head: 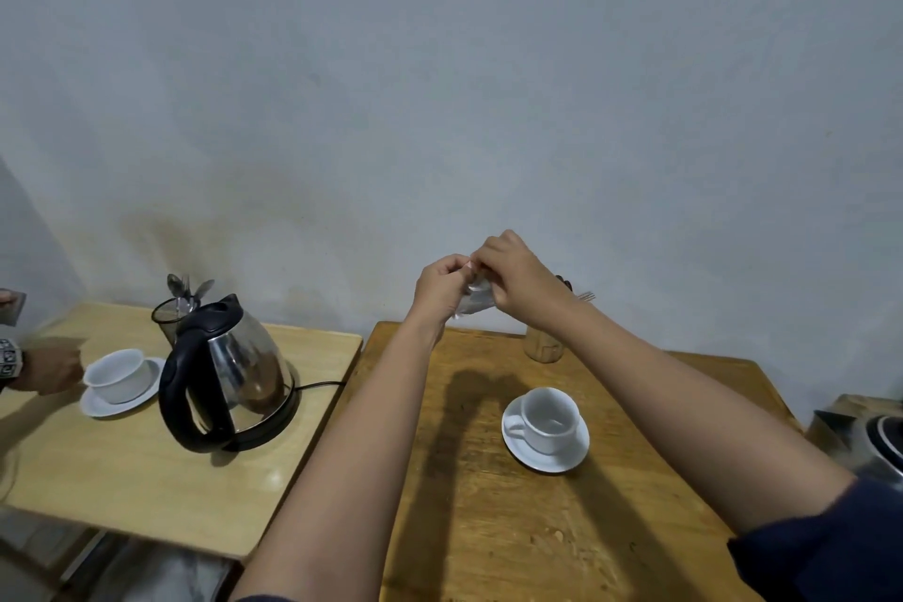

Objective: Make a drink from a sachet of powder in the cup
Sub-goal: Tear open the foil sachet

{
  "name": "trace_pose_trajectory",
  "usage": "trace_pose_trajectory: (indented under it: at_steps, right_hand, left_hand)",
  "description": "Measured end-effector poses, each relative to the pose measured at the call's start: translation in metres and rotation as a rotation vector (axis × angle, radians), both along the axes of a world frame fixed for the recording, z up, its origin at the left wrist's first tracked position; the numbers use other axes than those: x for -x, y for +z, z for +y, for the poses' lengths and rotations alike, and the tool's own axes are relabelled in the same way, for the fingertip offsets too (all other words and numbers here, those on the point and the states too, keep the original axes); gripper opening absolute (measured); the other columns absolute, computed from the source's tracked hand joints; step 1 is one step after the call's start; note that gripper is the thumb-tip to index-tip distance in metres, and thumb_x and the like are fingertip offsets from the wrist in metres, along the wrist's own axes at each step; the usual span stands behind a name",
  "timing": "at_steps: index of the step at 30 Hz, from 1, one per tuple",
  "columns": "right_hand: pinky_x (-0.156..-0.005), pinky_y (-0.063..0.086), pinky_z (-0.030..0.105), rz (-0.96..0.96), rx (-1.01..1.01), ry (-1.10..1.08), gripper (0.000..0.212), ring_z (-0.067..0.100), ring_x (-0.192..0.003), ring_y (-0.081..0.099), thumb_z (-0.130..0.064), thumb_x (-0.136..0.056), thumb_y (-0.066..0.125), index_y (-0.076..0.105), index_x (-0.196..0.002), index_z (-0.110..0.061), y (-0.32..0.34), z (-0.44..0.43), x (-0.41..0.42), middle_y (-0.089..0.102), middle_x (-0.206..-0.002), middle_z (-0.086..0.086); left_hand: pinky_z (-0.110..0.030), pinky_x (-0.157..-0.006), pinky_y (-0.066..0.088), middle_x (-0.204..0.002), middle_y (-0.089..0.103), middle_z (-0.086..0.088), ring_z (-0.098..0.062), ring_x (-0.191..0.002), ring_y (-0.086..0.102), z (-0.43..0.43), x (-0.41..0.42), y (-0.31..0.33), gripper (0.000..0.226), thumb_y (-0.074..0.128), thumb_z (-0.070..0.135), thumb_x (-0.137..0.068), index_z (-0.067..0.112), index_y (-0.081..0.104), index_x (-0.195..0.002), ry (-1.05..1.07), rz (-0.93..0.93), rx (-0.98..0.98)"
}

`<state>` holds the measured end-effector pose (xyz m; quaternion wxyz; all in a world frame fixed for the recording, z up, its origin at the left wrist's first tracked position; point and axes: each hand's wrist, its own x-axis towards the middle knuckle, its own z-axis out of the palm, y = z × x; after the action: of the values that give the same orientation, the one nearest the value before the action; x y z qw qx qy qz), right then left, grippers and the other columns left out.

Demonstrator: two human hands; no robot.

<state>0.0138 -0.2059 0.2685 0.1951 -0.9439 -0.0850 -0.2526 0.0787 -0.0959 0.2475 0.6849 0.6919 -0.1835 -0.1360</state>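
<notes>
Both arms are stretched out over the darker wooden table (537, 528), hands raised at the far edge. The left hand (442, 284) and the right hand (518, 281) meet fingertip to fingertip, each pinched tight on the top of a small pale sachet (473, 301), which hangs down between the palms, mostly hidden. The white cup (552, 420) sits empty on its saucer (546, 455), nearer the person and a little right of the sachet. On the lighter table to the left stands a steel kettle (234, 372)
</notes>
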Motion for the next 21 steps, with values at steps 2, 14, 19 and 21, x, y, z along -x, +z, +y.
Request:
trace_pose_trajectory:
  at_steps: [2,14,19,21]
  right_hand:
    - [-0.07,0.034,0.024,-0.056,0.031,0.042,0.027,0.019,-0.08,0.036,0.006,-0.073,0.04,0.063,-0.087,0.004,-0.004,0.004,-0.001,0.06,-0.08,0.019]
    - [-0.074,0.034,0.021,-0.078,0.069,0.223,0.015,0.01,-0.081,0.029,0.0,-0.088,0.045,0.06,-0.091,0.0,-0.01,0.003,-0.001,0.058,-0.089,0.012]
    - [-0.074,0.037,0.025,-0.121,0.11,0.268,0.016,0.018,-0.085,0.038,-0.005,-0.088,0.04,0.056,-0.088,-0.003,-0.016,0.006,0.003,0.059,-0.09,0.01]
    - [-0.072,0.038,0.024,-0.11,0.086,0.273,0.012,0.018,-0.082,0.041,0.001,-0.087,0.045,0.056,-0.087,-0.004,-0.018,0.006,0.005,0.058,-0.087,0.009]
  left_hand:
    - [-0.014,-0.056,0.045,-0.068,0.058,0.001,-0.011,-0.066,0.054,0.001,-0.001,0.0,0.027,0.052,0.004,-0.085,0.018,0.058,-0.062,0.02,0.038,0.043]
    - [-0.015,-0.035,0.03,-0.036,0.04,0.006,-0.012,-0.034,0.034,0.015,-0.024,-0.011,0.039,0.037,0.003,-0.09,0.012,0.039,-0.052,0.225,0.115,0.255]
    - [-0.012,-0.038,0.035,-0.048,0.041,0.004,-0.01,-0.042,0.039,0.025,-0.033,-0.014,0.038,0.041,0.005,-0.09,0.014,0.043,-0.053,0.382,0.177,0.34]
    - [-0.013,-0.047,0.04,-0.057,0.048,0.004,-0.008,-0.053,0.046,0.034,-0.04,-0.018,0.035,0.047,0.008,-0.091,0.017,0.051,-0.057,0.449,0.203,0.372]
